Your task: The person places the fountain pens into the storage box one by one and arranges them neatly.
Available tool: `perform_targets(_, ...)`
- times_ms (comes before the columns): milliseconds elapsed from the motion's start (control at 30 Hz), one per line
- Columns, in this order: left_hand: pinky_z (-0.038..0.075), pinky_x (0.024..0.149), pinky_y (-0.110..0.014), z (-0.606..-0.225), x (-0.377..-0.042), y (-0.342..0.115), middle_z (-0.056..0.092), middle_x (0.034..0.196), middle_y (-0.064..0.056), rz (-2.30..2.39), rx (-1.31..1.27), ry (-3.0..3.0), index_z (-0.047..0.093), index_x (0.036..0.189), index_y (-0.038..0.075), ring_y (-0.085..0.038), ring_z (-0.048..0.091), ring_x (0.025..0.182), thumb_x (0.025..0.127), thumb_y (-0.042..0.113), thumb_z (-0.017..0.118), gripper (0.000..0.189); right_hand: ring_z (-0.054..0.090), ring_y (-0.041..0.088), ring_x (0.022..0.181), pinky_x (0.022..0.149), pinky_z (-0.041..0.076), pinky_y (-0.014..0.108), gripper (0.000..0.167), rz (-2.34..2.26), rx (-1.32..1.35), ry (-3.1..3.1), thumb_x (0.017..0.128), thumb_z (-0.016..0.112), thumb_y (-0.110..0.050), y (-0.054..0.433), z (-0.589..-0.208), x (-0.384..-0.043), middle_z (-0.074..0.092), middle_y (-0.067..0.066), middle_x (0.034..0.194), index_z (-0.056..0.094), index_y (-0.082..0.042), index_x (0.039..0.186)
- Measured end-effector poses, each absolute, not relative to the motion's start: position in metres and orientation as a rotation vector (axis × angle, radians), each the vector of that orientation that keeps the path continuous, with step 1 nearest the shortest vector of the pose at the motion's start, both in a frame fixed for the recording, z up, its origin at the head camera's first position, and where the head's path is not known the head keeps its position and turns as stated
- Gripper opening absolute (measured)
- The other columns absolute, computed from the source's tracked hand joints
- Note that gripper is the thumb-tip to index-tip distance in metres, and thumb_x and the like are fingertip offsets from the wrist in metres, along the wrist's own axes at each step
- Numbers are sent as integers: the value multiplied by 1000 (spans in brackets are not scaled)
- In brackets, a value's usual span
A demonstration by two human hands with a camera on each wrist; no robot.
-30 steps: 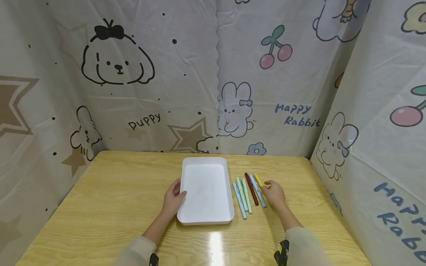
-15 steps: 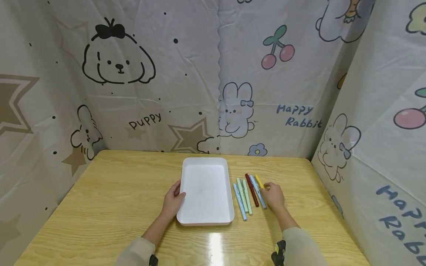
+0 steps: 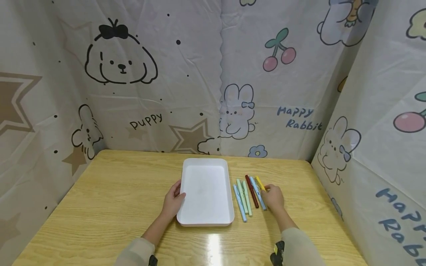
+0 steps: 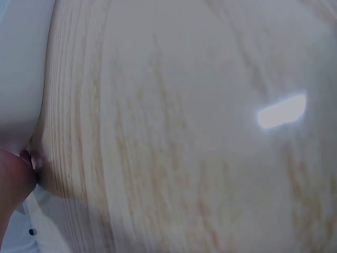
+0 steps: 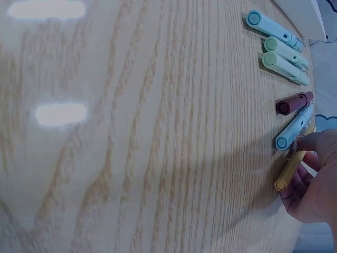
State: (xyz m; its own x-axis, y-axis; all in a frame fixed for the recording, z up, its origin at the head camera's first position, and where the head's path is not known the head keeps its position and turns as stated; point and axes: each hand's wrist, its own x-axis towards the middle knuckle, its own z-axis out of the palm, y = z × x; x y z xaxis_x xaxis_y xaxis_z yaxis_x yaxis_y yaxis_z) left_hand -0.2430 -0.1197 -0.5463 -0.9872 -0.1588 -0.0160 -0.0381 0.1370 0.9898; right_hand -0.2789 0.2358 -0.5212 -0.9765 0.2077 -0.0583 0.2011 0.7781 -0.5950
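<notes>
A shallow white rectangular tray (image 3: pixel 205 192) lies on the table, gripped at its left side by my left hand (image 3: pixel 173 200), thumb over the rim and fingers along the outer wall. My right hand (image 3: pixel 274 197) pinches a yellow pen (image 5: pixel 287 172) between thumb and fingers; in the right wrist view, its near end sticks out below the thumb. Just left of that hand is a blue pen (image 3: pixel 258 194), beside a dark red pen (image 3: pixel 252 192). Two pale green pens (image 3: pixel 247 199) and another light blue pen (image 3: pixel 240 203) lie closer to the tray.
The wooden table (image 3: pixel 133 184) is bordered at the back and sides by a printed cloth (image 3: pixel 186 74) with puppies, rabbits and cherries. Light glares off the tabletop near the front.
My right hand has shifted slightly left and closed its fingers on the yellow pen. The left hand stays on the tray, and the head view has tilted a little.
</notes>
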Motion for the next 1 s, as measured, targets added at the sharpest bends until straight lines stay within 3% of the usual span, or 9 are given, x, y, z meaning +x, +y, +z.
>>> perform_targets(567,41,102,-48,-548,-244,-121,43,141,-24,-1985,232,-2323,36,143,3,-36,44,128,92,1,51,53,53,19,65,51,39,24,34,946,-257,-2956,88,57,-17,244,-504,-281,61,15,85,61,4,115)
perform_targets(1000,41,104,-46,-549,-243,-121,43,142,-21,-1955,236,-2352,37,142,6,-34,45,128,97,13,48,47,49,18,66,52,38,25,35,943,-152,-2974,86,57,-15,242,-492,-283,60,14,87,61,2,116)
